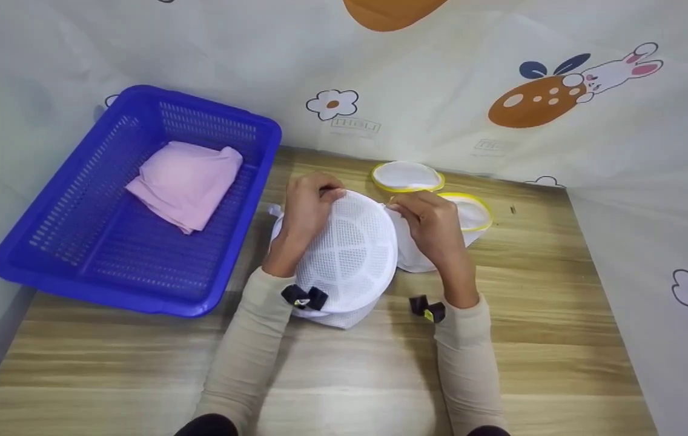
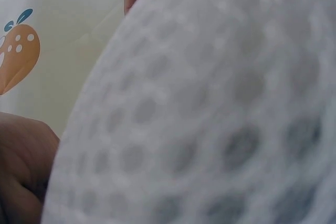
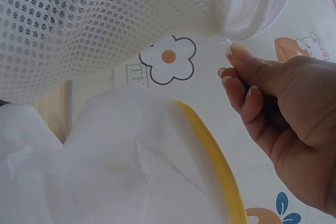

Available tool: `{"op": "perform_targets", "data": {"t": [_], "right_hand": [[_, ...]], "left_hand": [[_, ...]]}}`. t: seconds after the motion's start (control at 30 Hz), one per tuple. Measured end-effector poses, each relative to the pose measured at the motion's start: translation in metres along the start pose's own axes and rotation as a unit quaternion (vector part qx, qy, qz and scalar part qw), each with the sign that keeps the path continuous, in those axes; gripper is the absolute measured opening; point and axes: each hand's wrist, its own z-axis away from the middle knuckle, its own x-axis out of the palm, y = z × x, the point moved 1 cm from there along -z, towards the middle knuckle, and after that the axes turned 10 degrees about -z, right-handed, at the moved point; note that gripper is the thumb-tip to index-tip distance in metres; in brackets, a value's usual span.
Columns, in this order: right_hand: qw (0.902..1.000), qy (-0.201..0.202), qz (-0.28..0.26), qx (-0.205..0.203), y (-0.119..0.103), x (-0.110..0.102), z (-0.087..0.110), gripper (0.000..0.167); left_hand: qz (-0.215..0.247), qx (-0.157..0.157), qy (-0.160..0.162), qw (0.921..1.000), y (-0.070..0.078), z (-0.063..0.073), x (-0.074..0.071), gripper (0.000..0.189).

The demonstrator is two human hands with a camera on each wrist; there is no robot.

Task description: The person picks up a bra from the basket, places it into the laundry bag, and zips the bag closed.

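**Left hand [image 1: 307, 209] and right hand [image 1: 432, 227] pinch one white mesh bag [image 1: 344, 254]**

Below the fingers spreads a table [image 1: 538, 290] with pale, streaky wood grain. Beyond them and to both sides rises a whitish wall covering [image 1: 429, 91], printed with flowers, orange shapes and a rabbit.

Of plain white bags there is one, its round mesh face lying between the two hands. The left thumb and fingers clamp its far rim; the right thumb and fingertips come together on its right edge. Two yellow-edged bags sit near the right fingers, one [image 1: 407, 175] just past them, the other [image 1: 471, 215] beside them. Left of the left fingers stands one blue basket [image 1: 132, 254], holding one pink cloth [image 1: 186, 184].
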Motion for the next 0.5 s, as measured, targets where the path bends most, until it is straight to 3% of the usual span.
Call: {"op": "perform_targets", "data": {"t": [0.5], "right_hand": [[1.0000,0.000,-0.002,-0.002,0.0009,-0.0013,0.0011,0.005]], "left_hand": [[-0.009,-0.033,0.001,0.9994,-0.0025,0.0003,-0.0013,0.002]]}}
